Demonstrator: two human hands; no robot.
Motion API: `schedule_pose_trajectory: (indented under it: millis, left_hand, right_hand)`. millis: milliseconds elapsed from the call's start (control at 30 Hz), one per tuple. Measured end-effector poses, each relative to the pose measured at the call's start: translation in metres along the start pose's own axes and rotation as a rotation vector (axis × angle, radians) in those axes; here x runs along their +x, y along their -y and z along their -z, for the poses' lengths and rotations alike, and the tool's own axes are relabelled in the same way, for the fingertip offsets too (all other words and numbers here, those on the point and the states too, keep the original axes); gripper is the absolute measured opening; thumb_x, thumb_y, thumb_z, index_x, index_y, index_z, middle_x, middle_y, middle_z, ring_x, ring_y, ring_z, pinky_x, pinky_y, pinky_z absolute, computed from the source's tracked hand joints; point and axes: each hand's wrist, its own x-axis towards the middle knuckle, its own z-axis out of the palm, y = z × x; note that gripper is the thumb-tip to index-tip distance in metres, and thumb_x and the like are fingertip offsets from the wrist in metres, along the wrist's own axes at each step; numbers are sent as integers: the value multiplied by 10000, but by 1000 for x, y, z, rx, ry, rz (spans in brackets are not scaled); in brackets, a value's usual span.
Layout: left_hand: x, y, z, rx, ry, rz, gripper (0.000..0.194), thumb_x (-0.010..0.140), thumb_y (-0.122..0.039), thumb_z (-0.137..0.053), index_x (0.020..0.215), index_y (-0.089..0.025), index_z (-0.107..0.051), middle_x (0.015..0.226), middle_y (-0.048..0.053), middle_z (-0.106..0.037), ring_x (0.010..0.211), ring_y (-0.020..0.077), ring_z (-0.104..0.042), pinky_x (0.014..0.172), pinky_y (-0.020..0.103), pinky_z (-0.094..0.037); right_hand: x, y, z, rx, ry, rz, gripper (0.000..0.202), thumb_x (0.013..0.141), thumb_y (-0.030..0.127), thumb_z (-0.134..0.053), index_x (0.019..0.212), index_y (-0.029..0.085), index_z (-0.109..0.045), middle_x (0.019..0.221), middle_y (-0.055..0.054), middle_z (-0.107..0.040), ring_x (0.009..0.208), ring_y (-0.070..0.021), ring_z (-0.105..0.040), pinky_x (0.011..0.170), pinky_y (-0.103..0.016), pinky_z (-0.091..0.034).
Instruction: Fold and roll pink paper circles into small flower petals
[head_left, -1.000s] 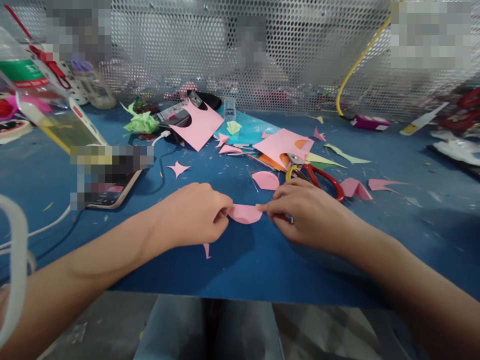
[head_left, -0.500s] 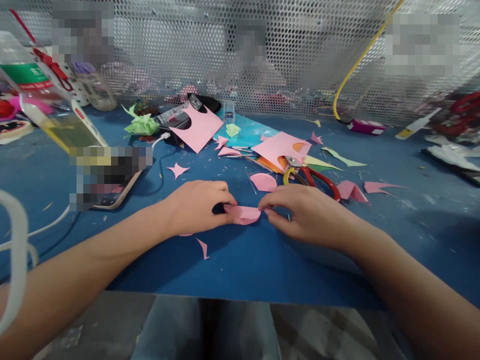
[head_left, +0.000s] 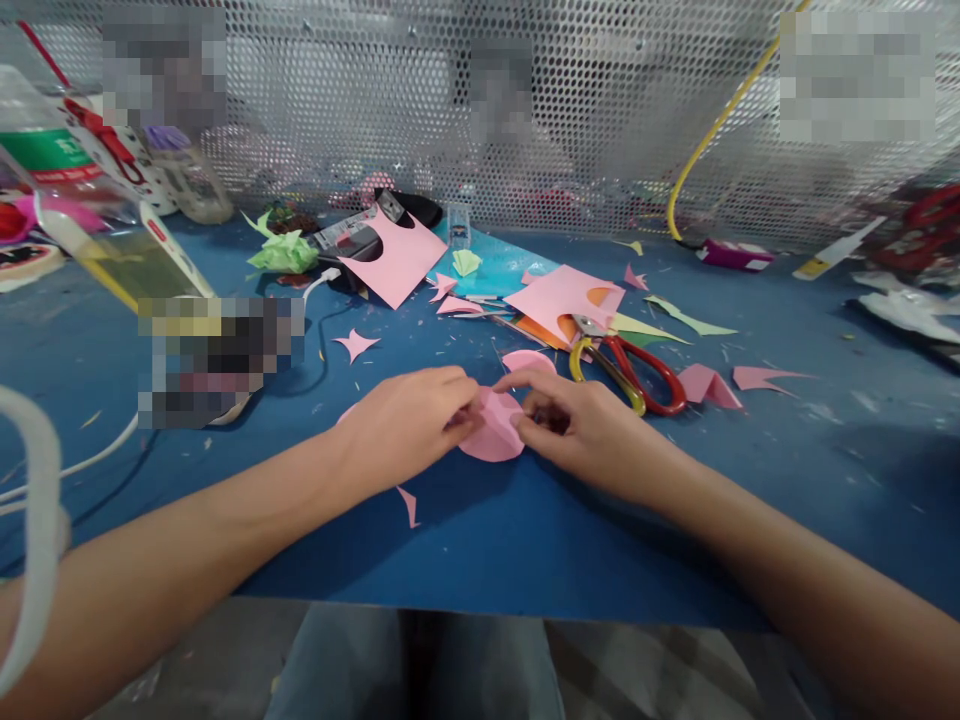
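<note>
Pink paper circle [head_left: 491, 442] between left hand [head_left: 409, 415] and right hand [head_left: 600, 430]

The circle is at the near middle of a blue tabletop [head_left: 525, 555], close in front of the person, with a crease or flap showing across its upper part. At its left edge, the left hand's thumb and bent fingers pinch the paper, the gap between them narrow. The right hand is curled at the opposite edge: its index finger stretches over the upper rim while the thumb meets the right side, a modest space between the two. Whether those two fingers grip the paper, I cannot tell.

Just beyond the fingertips lies a rounded pink piece [head_left: 529, 360]. Behind the right hand rest scissors [head_left: 619, 352] with one yellow and one red handle, their metal end by a cut pink sheet [head_left: 566, 292]. A folded pink scrap [head_left: 709, 385] lies to the right of them. Nearer the person, a thin pink sliver [head_left: 409, 506] lies below the left wrist, and a star-shaped pink scrap [head_left: 356, 345] sits beyond that hand. Farther left, a clear bottle [head_left: 116, 245] bears a green label. A perforated metal panel [head_left: 600, 130] closes off the back.
</note>
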Motion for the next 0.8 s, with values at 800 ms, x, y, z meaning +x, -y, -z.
schedule_pose_trajectory:
  millis: [800]
  left_hand:
    - [-9,-3,6,128,123,-242,194,870,-253,-475,992,-214,-621,939,14,-656,853,148,-607,696,238,-447]
  right_hand:
    - [13,-19,2,100,110,159,128,834,257,-521,749,186,-583,876,-28,-594,829,-132,-554,795,-272,-432]
